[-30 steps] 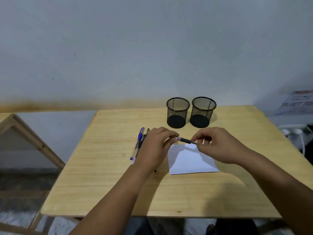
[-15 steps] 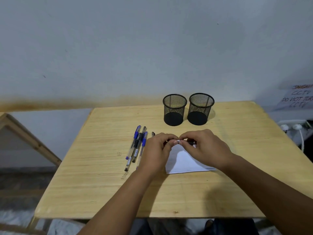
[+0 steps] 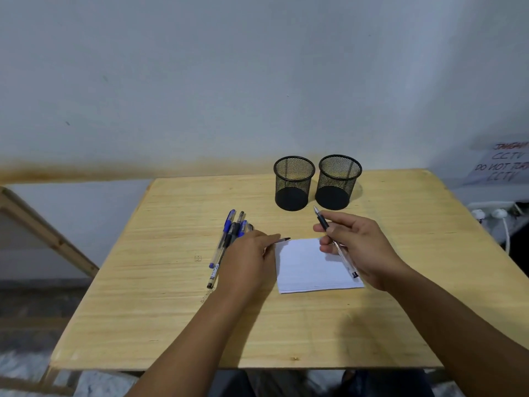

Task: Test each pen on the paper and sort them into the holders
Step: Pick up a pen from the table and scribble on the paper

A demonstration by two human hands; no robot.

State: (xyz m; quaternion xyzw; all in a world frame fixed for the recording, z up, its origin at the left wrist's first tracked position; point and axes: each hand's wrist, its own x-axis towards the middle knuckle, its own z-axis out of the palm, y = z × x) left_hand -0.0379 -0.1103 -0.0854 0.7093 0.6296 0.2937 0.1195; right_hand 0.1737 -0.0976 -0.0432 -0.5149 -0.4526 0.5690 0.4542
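Observation:
My right hand grips an uncapped black pen above the white paper, its tip pointing up toward the holders. My left hand holds the pen's black cap at the paper's top-left corner. Several capped pens, blue and black, lie side by side just left of my left hand. Two black mesh holders stand at the back of the wooden table: the left holder and the right holder. Both look empty.
A wooden frame leans beyond the table's left edge. A power strip with white plugs and a handwritten paper sign are at the right, by the wall.
The hands, joined on the pen a second ago, have pulled apart. The cap came off with my left hand; my right hand lifted the pen and turned its tip upward.

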